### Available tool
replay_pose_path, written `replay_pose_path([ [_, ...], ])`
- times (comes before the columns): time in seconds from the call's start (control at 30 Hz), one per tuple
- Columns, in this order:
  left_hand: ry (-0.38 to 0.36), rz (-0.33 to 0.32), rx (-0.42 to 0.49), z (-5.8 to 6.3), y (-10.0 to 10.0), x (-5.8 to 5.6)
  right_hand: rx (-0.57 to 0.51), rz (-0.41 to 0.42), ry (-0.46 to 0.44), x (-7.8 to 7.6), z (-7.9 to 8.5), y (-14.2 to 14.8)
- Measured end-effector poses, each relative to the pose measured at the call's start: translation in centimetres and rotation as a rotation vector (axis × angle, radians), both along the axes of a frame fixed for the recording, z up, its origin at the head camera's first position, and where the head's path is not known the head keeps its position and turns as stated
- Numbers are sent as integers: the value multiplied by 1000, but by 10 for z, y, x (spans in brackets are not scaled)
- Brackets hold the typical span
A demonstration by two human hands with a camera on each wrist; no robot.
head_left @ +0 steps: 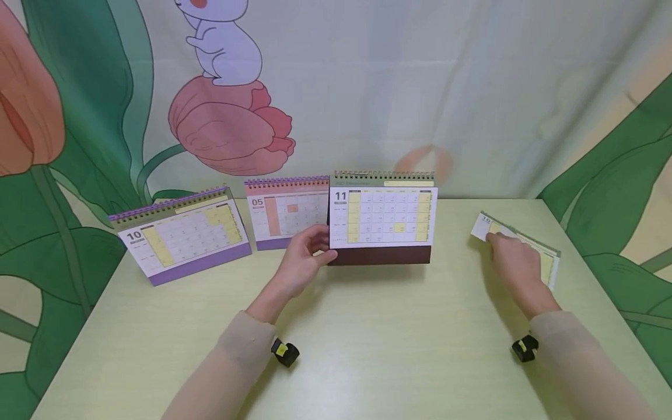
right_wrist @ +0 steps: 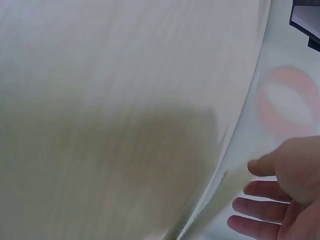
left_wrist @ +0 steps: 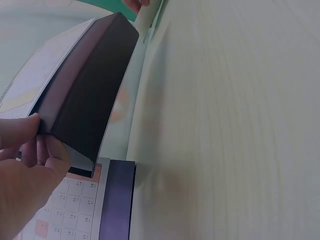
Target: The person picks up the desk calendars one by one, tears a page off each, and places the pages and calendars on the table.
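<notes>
By the left hand (head_left: 303, 256), with thumb and fingers pinched on its lower left corner, a white-and-green spiral-bound desk calendar with a dark maroon base (head_left: 385, 219) is held above the pale yellow-green counter (head_left: 383, 350). Its black underside (left_wrist: 97, 85) is shown only from the left wrist; its date page, marked "11", is read from the head view. Partly covered behind it is a pink-headed calendar with a purple base (head_left: 289, 213), marked "05"; farther left, an angled green-headed calendar with a purple base (head_left: 186, 236) is marked "10". At the right, a white-and-green calendar (head_left: 548, 267) is partly covered by the right hand (head_left: 517, 262). From the right wrist, that hand's digits are seen slightly apart; whether anything is gripped cannot be told. Smaller print is too blurred to be read.
</notes>
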State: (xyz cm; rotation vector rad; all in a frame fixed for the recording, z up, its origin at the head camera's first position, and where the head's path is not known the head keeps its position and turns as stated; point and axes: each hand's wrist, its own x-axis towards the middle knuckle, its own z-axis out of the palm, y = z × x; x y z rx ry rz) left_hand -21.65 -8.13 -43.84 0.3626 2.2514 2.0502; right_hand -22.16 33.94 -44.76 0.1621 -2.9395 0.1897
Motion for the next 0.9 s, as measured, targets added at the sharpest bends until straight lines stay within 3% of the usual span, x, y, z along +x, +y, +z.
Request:
replay_pose_path([
  [0.33, 23, -10, -45, -7, 8, -10, -54, 4, -49, 7, 0, -6],
  [0.63, 40, -25, -81, -14, 14, -20, -104, 22, -97, 31, 12, -33],
  [0.9, 39, -46, -59, -23, 23, -29, -120, 82, -59, 48, 18, -52],
])
